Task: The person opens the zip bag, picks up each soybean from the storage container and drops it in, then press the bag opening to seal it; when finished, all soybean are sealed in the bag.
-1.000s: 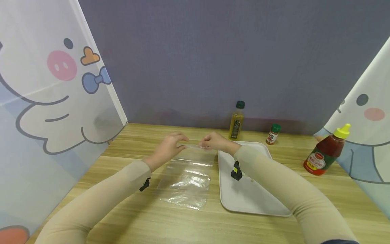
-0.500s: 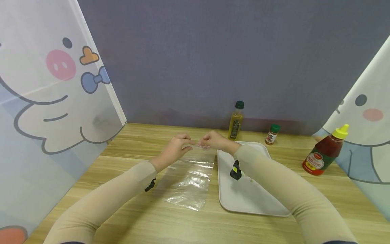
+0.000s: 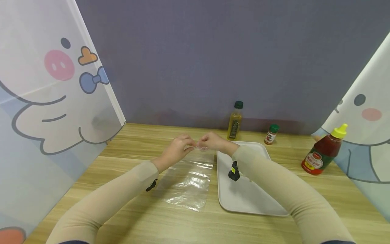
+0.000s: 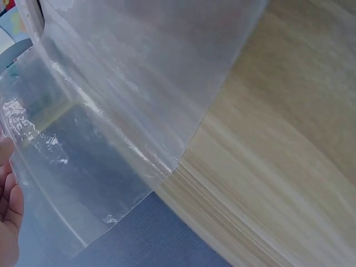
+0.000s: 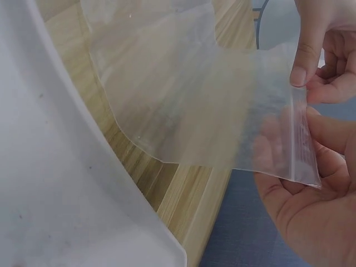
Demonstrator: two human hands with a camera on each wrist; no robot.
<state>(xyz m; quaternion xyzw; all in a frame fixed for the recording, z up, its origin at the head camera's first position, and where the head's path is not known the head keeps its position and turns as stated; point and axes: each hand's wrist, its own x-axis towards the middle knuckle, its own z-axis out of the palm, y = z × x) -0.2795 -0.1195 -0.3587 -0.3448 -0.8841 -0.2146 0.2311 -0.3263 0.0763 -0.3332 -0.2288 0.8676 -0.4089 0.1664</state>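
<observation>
While my left hand [image 3: 179,149] pinches one end of the ziplock strip [image 5: 293,133] between thumb and finger, the clear plastic bag [image 3: 195,183] slopes toward me over the wood-grained table [image 3: 137,144], its film thin, glossy and creased. I seem to be working at the strip, perhaps to part it; I can't tell whether the mouth is open. My right hand [image 3: 212,141] grips the strip's other end. The next move, I judge, calls for fingertips sliding the slick layers apart gently. Rightward stand a slim oil bottle [image 3: 235,123], a smooth, round-cornered white tray [image 3: 234,200], a small green-capped jar [image 3: 271,136] and a bulging red sauce bottle [image 3: 322,153].
</observation>
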